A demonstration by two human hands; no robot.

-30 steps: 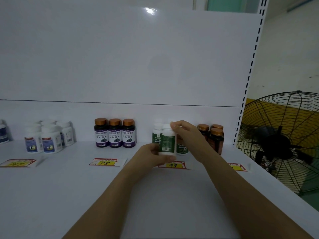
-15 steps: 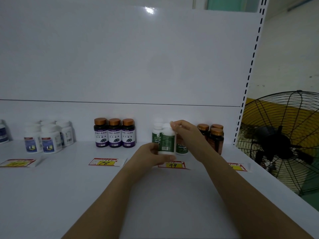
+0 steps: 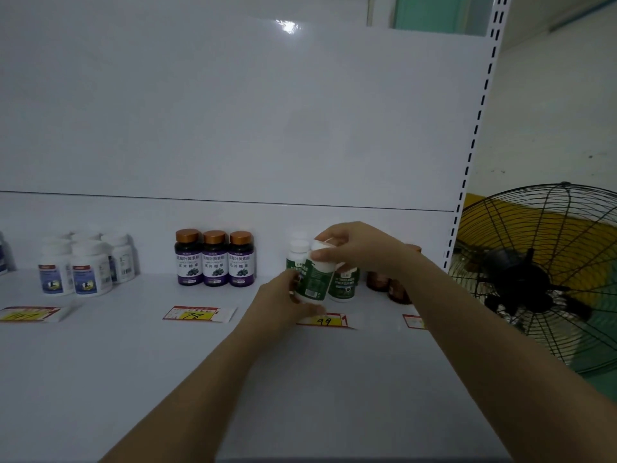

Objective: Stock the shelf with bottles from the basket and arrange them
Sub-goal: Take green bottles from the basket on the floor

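Gripping base of green-label bottle (image 3: 314, 279) with left hand (image 3: 283, 305), pinching cap (image 3: 320, 245) with right hand (image 3: 354, 252); tilted, centre frame. Probably turning label frontward before seating beside matching bottles (image 3: 345, 285) on shelf (image 3: 133, 362), behind price tag (image 3: 324, 320).

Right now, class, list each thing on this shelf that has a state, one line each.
Held green-label bottle: capped, tilted, gripped by both hands.
Left hand: grips its base.
Right hand: grips its cap.
Purple-label bottles: capped, upright, in a row.
White bottles: capped, upright, clustered.
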